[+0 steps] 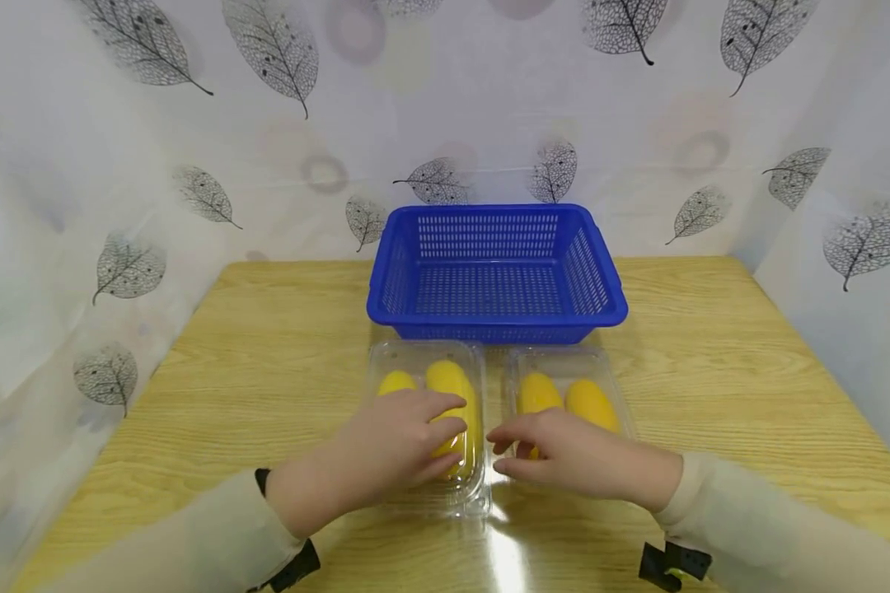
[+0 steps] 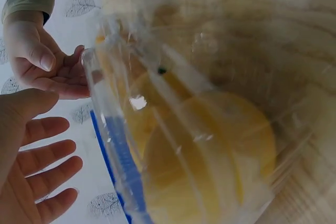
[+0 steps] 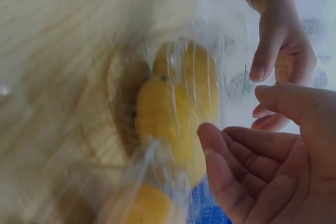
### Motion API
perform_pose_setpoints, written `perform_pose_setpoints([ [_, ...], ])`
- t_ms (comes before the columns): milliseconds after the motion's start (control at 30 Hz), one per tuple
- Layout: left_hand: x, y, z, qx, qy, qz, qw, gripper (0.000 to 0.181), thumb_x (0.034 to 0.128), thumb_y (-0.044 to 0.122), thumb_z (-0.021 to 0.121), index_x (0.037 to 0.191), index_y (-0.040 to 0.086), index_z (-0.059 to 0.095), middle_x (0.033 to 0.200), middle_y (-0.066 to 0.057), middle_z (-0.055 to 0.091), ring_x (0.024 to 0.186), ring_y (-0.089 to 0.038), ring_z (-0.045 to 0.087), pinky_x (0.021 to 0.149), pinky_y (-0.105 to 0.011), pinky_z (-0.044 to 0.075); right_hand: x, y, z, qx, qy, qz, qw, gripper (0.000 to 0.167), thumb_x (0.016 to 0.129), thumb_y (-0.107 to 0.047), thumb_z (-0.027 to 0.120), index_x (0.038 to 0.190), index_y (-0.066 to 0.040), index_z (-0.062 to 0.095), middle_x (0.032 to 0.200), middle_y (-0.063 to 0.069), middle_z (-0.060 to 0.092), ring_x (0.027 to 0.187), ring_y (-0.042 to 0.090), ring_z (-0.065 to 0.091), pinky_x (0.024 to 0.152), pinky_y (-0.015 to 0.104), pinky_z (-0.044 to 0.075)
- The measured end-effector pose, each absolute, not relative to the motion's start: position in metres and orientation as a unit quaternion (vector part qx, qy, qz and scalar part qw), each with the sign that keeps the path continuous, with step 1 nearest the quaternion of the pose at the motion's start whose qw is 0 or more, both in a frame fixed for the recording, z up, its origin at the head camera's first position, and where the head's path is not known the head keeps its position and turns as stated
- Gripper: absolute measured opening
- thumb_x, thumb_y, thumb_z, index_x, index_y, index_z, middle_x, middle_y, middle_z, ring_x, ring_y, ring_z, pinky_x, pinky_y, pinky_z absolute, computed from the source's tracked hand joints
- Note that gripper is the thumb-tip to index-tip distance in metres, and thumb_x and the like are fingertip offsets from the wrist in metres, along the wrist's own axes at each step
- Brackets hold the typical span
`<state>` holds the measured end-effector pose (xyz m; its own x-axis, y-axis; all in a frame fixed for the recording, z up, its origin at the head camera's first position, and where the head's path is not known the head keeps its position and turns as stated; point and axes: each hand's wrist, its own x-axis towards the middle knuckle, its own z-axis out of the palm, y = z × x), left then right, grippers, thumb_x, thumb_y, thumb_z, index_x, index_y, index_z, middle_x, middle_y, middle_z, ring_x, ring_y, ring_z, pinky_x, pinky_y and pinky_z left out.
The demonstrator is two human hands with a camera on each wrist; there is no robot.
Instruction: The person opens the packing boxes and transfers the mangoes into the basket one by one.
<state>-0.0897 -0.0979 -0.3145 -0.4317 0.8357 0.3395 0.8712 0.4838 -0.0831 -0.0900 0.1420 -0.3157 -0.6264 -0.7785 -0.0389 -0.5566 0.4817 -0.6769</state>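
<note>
Two clear plastic boxes with yellow oval fruits stand side by side. Over the left box [image 1: 470, 494] my left hand [image 1: 408, 436] hovers or rests lightly, fingers loosely extended; whether it touches the plastic is unclear. Glossy clear plastic covers the fruits [image 2: 210, 156] in that box. My right hand [image 1: 571, 457] is above the near part of the right box [image 1: 586, 358], its fingers loosely bent toward the left box and holding nothing. Two fruits [image 1: 540, 392] show in the right box; the hand hides its front. In the right wrist view the right hand [image 3: 262, 166] is relaxed.
A blue perforated basket [image 1: 489, 321] stands directly behind the boxes with nothing in it. Wooden tabletop [image 1: 289, 329] extends to both sides. A leaf-patterned curtain [image 1: 475, 99] hangs behind and along the sides.
</note>
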Motion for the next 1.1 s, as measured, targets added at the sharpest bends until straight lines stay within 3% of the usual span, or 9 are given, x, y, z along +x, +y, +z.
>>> perform_pose_setpoints([
  [400,-0.076,-0.096,-0.329,-0.564,-0.801,-0.042,0.196,0.012,0.0811,0.027,0.069,0.088,0.017,0.067,0.106,0.000,0.062,0.098,-0.015,0.059,0.081,-0.027,0.048,-0.079,0.139,-0.328,-0.373,0.840,-0.344,0.192,0.019,0.090,-0.018,0.061,0.101,-0.005,0.069,0.086,-0.008,0.067,0.071,0.000,0.058,0.064,0.019,0.050],
  [767,-0.073,-0.098,-0.338,-0.579,-0.801,-0.053,0.145,0.025,0.0838,0.032,0.067,0.103,0.017,0.066,0.120,-0.003,0.056,0.109,-0.018,0.053,0.095,-0.030,0.042,-0.068,0.142,-0.346,-0.345,0.836,-0.372,0.211,0.019,0.091,-0.019,0.060,0.099,-0.005,0.069,0.087,-0.010,0.067,0.078,0.000,0.058,0.070,0.022,0.051],
  [1100,-0.071,-0.096,-0.345,-0.586,-0.793,-0.043,0.164,0.027,0.0787,0.037,0.071,0.098,0.019,0.064,0.124,-0.004,0.055,0.117,-0.019,0.049,0.096,-0.038,0.041,-0.055,0.139,-0.360,-0.338,0.828,-0.399,0.201,0.024,0.092,-0.021,0.058,0.103,-0.001,0.066,0.085,-0.008,0.067,0.078,-0.001,0.059,0.070,0.022,0.051],
])
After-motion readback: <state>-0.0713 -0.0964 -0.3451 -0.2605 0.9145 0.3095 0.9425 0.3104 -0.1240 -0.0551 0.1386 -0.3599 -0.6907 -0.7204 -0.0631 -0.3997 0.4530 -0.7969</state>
